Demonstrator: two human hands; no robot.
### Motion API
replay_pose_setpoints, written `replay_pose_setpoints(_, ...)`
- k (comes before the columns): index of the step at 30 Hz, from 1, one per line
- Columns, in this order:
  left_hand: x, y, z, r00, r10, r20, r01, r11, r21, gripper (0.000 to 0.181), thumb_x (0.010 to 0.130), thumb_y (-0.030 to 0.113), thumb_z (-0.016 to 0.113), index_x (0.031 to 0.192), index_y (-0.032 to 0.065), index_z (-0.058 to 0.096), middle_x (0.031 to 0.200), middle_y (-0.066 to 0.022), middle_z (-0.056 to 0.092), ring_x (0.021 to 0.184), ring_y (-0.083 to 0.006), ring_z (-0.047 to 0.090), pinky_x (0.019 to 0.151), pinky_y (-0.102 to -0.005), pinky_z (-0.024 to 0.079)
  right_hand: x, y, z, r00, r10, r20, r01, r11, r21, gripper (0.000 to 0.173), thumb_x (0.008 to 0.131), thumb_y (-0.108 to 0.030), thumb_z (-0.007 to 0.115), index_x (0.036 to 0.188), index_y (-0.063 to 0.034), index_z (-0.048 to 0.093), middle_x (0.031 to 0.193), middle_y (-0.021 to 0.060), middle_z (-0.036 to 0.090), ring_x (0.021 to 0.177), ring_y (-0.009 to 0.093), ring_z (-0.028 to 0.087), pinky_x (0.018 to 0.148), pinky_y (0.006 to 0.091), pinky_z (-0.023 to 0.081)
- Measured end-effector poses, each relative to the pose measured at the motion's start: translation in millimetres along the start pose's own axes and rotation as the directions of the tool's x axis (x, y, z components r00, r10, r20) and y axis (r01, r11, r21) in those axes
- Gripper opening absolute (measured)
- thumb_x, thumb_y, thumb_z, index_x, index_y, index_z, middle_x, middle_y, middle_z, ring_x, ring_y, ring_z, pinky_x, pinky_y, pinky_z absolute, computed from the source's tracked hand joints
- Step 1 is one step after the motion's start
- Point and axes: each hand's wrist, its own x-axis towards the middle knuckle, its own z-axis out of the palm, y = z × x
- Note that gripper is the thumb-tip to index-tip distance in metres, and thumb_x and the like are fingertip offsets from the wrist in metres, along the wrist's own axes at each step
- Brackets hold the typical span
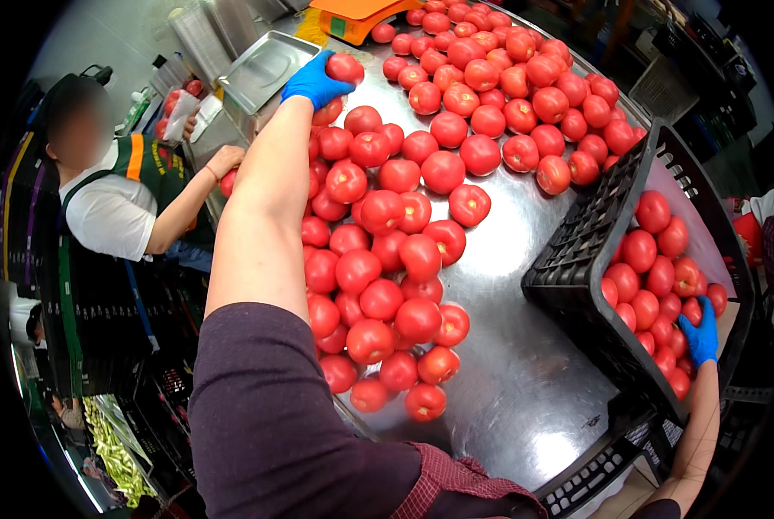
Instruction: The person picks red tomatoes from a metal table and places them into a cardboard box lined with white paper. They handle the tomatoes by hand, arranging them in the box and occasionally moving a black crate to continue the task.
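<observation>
My left hand (315, 81), in a blue glove, grips a red tomato (344, 68) at the top centre, above a large group of tomatoes (370, 279) on the steel table (510, 344). At the right, my right hand (699, 331), gloved in blue too, is inside a tilted black plastic crate (581, 227). Its fingers rest on tomatoes (646, 308) in there; whether they grip one I cannot tell. A second heap of tomatoes (529, 84) covers the table's far side.
An orange scale (361, 13) and a metal tray (267, 71) stand at the far left end. A co-worker (127, 194) at the left handles wrapped tomatoes. Below my right arm lies another black crate (588, 483). Stacked dark crates (101, 324) fill the left side.
</observation>
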Motion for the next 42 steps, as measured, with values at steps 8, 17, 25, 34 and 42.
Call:
replay_pose_setpoints(8,57,-71,48,0.918,-0.287,0.273,0.241,0.952,0.190,0.084,0.072,0.056,0.077,0.140,0.0133,0.053,0.135,-0.0146,0.060,0.123,-0.0288,0.058,0.105,-0.0406,0.044,-1,-6,3,1.000,0.020,-0.001,-0.020,1.000,0.007,0.069,0.079,-0.014,0.078,0.138,-0.0070,0.045,0.135,0.0136,0.053,0.128,0.029,0.050,0.108,0.0392,0.040)
replay_pose_setpoints(17,83,-38,77,0.932,-0.246,0.265,0.083,0.859,0.504,0.059,0.090,0.052,0.050,0.133,0.0121,0.060,0.139,-0.0177,0.055,0.130,-0.0359,0.052,0.109,-0.0466,0.040,-7,-18,-3,1.000,-0.010,-0.013,0.008,0.990,-0.139,0.073,0.079,-0.038,0.078,0.138,-0.0059,0.049,0.139,0.0182,0.054,0.130,0.034,0.051,0.108,0.0420,0.041)
replay_pose_setpoints(25,-132,287,86,0.815,0.482,-0.323,-0.511,0.335,-0.792,0.040,0.098,0.022,0.061,0.135,0.0073,0.057,0.126,-0.0068,0.061,0.104,-0.0146,0.061,0.086,-0.0278,0.053,-46,-92,-55,0.937,-0.142,-0.319,0.278,0.857,0.434,0.061,0.079,-0.026,0.079,0.132,-0.0058,0.054,0.128,0.0106,0.058,0.117,0.022,0.057,0.102,0.0358,0.046)
replay_pose_setpoints(34,-274,434,102,0.512,0.683,0.521,0.783,-0.122,-0.610,0.051,0.092,0.037,0.067,0.133,0.0136,0.048,0.126,-0.0139,0.057,0.114,-0.0346,0.061,0.077,-0.0567,0.061,11,-144,-50,0.931,-0.249,-0.268,0.341,0.854,0.392,0.067,0.091,-0.050,0.065,0.137,-0.0046,0.051,0.128,0.0195,0.060,0.118,0.032,0.059,0.102,0.0383,0.046)
replay_pose_setpoints(42,-266,429,118,0.605,0.474,0.640,0.741,-0.039,-0.670,0.040,0.089,0.029,0.071,0.122,0.0107,0.057,0.113,-0.0129,0.064,0.104,-0.0304,0.064,0.079,-0.0592,0.058,36,-76,-5,0.995,-0.002,0.097,0.019,0.985,-0.170,0.073,0.080,-0.047,0.075,0.137,-0.0086,0.050,0.133,0.0214,0.056,0.125,0.038,0.054,0.103,0.0434,0.046)
